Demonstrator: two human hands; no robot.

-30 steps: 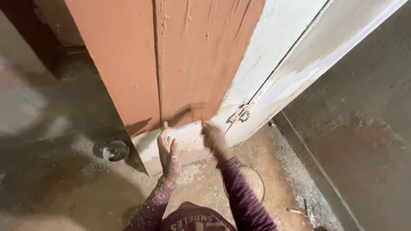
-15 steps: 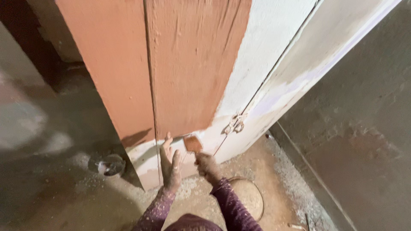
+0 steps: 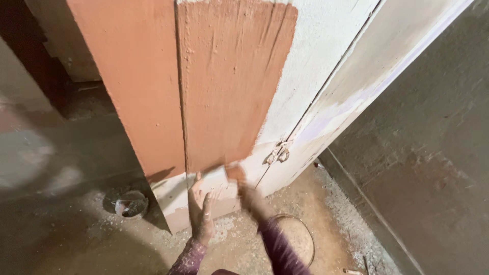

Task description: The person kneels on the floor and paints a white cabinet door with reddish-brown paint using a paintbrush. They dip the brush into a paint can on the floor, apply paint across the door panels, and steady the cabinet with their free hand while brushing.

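Small terracotta-loaded paint brush (image 3: 235, 172), blurred, bristles up w/ long axis approx. vertical against the white-primed wall column (image 3: 224, 191). Right hand (image 3: 253, 201) grips its handle. Left hand (image 3: 200, 211) open, fingers flat on the column.

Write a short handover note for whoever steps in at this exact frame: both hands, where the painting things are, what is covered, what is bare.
Left hand: open, flat against the unpainted foot of the pillar.
Right hand: motion-blurred, gripping a brush at the lower edge of the terracotta paint.
Small round tin: on the floor left of the pillar.
Done: both visible pillar faces painted terracotta down to near the base.
Left: the pale strip at the base and the white wall to the right.
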